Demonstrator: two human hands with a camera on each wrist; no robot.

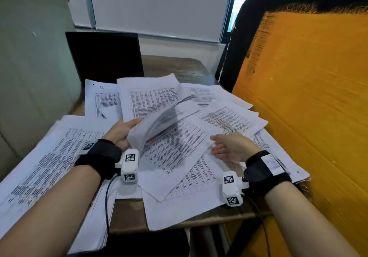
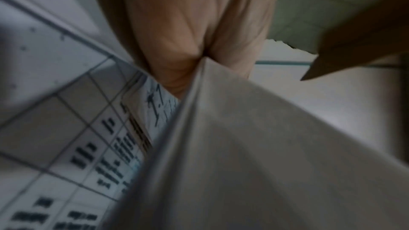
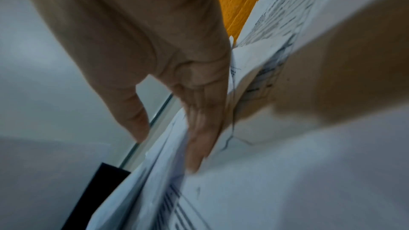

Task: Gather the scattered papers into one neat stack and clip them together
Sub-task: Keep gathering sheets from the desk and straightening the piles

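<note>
Printed white sheets (image 1: 175, 147) lie scattered and overlapping across a brown table (image 1: 173, 67). My left hand (image 1: 121, 131) grips the near edge of a lifted bundle of sheets (image 1: 151, 101), which curls up off the pile and is blurred. In the left wrist view my left hand (image 2: 194, 45) pinches that bundle's (image 2: 254, 146) corner. My right hand (image 1: 225, 145) lies with straight fingers against sheets at the pile's right side; in the right wrist view its fingers (image 3: 199, 137) press flat on paper (image 3: 287, 181). No clip is in view.
A thick stack of printed sheets (image 1: 45, 161) lies at the table's left, overhanging the front edge. A black panel (image 1: 103, 55) stands at the back. An orange board (image 1: 308, 107) rises close on the right, a grey-green wall (image 1: 29, 57) on the left.
</note>
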